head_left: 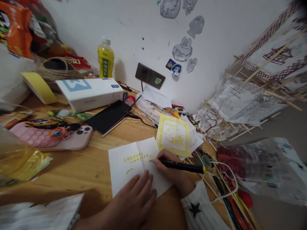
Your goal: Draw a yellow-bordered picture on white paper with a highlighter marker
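My right hand (169, 166) grips a black marker pen (184, 165) with a yellow end, its tip touching a folded white sheet of paper (123, 185). Yellow characters run across the sheet, with a small yellow circle and a short curved stroke. My left hand (135, 199) lies flat on the lower part of the paper, fingers stretched out. Just beyond the sheet rests a paper with a yellow patterned border (174, 135), bearing yellow writing and a drawing in its middle.
A pink phone (81, 137), a black phone-like slab (109, 116), a white box (93, 94) and a yellow drink bottle (105, 59) stand or lie at left and back. Stick-framed paper lanterns (237, 99) and plastic bags (254, 163) crowd the right. A cable hangs from the wall socket (144, 72).
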### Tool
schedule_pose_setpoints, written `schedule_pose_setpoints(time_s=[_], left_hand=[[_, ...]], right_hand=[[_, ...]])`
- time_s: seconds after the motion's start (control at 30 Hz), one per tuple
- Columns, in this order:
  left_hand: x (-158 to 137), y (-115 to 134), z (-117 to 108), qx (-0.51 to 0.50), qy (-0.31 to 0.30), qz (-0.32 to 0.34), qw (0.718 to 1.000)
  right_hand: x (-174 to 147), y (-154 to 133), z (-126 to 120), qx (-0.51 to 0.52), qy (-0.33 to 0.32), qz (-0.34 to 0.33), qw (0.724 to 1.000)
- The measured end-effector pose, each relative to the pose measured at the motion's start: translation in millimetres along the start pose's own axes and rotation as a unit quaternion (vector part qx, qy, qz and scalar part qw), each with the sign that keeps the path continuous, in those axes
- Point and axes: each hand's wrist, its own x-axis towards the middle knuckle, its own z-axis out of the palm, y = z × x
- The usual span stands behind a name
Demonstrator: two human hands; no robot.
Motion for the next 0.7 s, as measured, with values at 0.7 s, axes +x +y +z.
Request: schedule_pose_setpoints(time_s=[0.7], left_hand=[[1.7,-2.5,-5.2,0.0,-0.016,0.026,1.0]], right_hand=[[-0.5,3.4,1.1,-0.001,0.003,0.006,1.0]])
